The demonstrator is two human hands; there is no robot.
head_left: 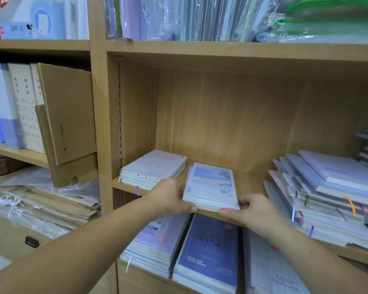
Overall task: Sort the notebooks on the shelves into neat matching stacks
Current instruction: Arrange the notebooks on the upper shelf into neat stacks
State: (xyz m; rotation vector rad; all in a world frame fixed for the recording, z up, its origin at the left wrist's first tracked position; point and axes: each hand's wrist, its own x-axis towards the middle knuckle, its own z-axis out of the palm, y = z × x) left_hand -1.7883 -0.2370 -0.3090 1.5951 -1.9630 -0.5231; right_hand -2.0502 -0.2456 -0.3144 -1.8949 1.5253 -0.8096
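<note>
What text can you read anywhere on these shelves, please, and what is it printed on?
"FUTURE STARS CHASING DREAMS!": dark blue notebook cover, lower shelf.
Too blurred: pale blue box top left; white file boxes; grid-patterned cover bottom right; pale blue scenic notebooks.

One view, head-worn, wide-angle. Stands close before a wooden shelf unit point(98, 124), facing forward and somewhat down. The middle shelf point(250, 179) falls just below frame centre, seen from above; the upper shelf board point(221, 47) is seen from slightly beneath. The left hand point(170, 198) and right hand point(251, 213) reach in from the bottom corners and hold the notebook stack point(210, 185) near centre. The left bay point(40, 102) is seen obliquely; straight lines bow toward the edges.
</note>
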